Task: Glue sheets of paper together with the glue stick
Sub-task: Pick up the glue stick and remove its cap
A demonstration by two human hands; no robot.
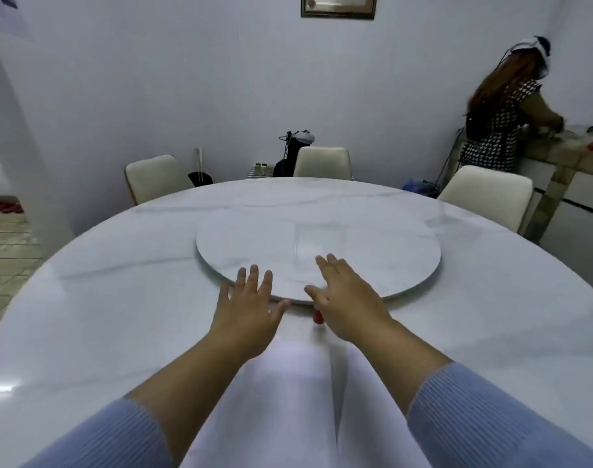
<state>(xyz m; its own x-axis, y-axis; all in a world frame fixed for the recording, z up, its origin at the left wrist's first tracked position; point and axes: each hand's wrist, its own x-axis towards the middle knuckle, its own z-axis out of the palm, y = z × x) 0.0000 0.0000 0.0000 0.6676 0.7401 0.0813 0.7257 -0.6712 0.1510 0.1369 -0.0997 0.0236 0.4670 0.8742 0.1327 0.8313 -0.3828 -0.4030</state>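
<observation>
Left hand point(247, 309) is out flat over the round marble surface point(119, 298), fingers straight and spread, holding nothing, fingertips near the edge of the raised turntable point(322, 244). Between the 2 forearms lie the white sheets of paper point(288, 383), stretching toward the near edge. Just past their far end there's a red bit of the glue stick point(318, 318), mostly hidden under the right hand point(349, 298), which is also open with fingers extended, gripping nothing.
</observation>
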